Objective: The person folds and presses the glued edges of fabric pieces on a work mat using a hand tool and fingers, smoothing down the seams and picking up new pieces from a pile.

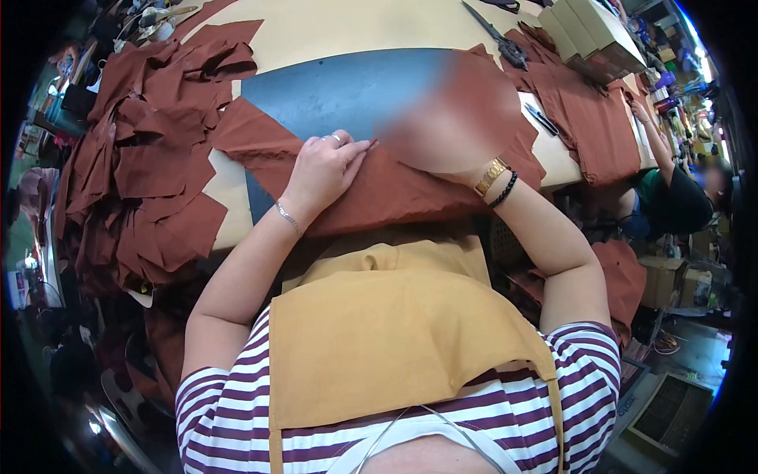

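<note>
A rust-brown cloth (379, 193) lies over the front of a dark board (316, 87) on the table. My left hand (328, 162) rests on the cloth near the board's middle, its thumb and fingertips pressed together at the cloth's upper edge. To its right, my right hand (446, 146) is over the same cloth, with a gold watch at the wrist. A blur hides most of that hand and its fingers, along with the cloth around them. Whether it holds anything cannot be made out.
Heaped brown cloth pieces (150, 150) cover the table's left side. Large scissors (505, 43), a pen (541, 118), more brown cloth (584, 118) and a cardboard box (588, 35) are at the right. Another person (679, 193) is at the far right.
</note>
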Tool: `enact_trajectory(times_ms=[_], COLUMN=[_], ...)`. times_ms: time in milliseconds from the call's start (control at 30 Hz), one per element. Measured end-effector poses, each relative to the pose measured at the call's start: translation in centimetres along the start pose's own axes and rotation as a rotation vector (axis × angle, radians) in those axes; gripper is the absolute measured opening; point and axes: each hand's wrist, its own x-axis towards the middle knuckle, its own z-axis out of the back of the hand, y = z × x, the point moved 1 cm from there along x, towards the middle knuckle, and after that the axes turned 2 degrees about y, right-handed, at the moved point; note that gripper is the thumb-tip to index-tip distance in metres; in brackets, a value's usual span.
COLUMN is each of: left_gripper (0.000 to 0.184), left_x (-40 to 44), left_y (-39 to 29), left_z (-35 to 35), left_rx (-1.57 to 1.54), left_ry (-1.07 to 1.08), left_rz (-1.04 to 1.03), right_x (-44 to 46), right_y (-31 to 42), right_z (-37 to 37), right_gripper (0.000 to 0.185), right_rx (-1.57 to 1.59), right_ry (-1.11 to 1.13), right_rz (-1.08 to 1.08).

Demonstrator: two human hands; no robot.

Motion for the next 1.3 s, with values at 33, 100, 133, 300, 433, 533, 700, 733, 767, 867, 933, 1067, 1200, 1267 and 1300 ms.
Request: enact_trajectory(times_ms=[33,100,133,300,433,533,700,733,767,867,933,1067,1200,1267,1300], left_gripper=[0.016,0.015,0.015,0.014,0.014,0.015,0.016,0.016,0.016,0.017,0.017,0.017,0.016,0.016,0.016], left_x=[-0.1,-0.1,0.0,-0.2,-0.1,-0.2,-0.3,-0.3,-0.4,-0.5,-0.6,-0.6,-0.4,-0.4,-0.3], left_y=[0.1,0.0,0.0,0.0,0.1,-0.1,0.6,0.7,0.8,0.9,1.0,1.6,2.0,2.1,2.2], left_z=[0.0,-0.1,-0.2,-0.3,-0.3,0.2,2.3,2.7,3.1,3.6,3.6,4.2,5.1,5.3,5.3], left_rx=[0.014,0.04,0.043,0.053,0.066,0.058,0.0,0.007,0.015,0.103,0.162,0.173,0.114,0.163,0.187], left_ry=[0.001,0.004,0.003,-0.026,-0.009,0.041,0.229,0.256,0.285,0.307,0.304,0.35,0.42,0.418,0.418], left_rz=[0.0,-0.005,-0.001,-0.002,0.006,0.036,0.17,0.18,0.191,0.111,0.034,0.0,0.068,0.006,-0.026], right_x=[-0.1,-0.4,-0.5,-0.7,0.2,1.0,0.6,0.5,0.5,0.3,0.0,0.3,0.5,0.5,0.5], right_y=[0.9,2.3,2.5,-2.1,-2.7,2.0,4.4,4.4,4.5,4.8,5.0,5.4,6.5,6.9,6.9], right_z=[0.7,1.1,1.2,0.2,0.7,0.8,-0.4,-0.5,-0.5,-0.3,-0.2,-0.5,-0.1,0.2,0.1], right_gripper=[0.066,0.075,0.08,0.082,0.069,0.058,0.048,0.048,0.048,0.048,0.049,0.05,0.053,0.055,0.056], right_rx=[-0.019,-0.038,-0.048,-0.152,-0.228,0.363,0.264,0.268,0.252,0.198,0.158,0.19,0.195,0.145,0.113], right_ry=[0.052,0.098,0.122,0.034,-0.165,-0.149,-0.184,-0.193,-0.186,-0.174,-0.172,-0.146,-0.083,-0.099,-0.128], right_rz=[-0.014,-0.065,-0.091,-0.282,-0.25,0.01,0.045,0.045,0.062,0.092,0.089,0.098,0.073,0.081,0.095])
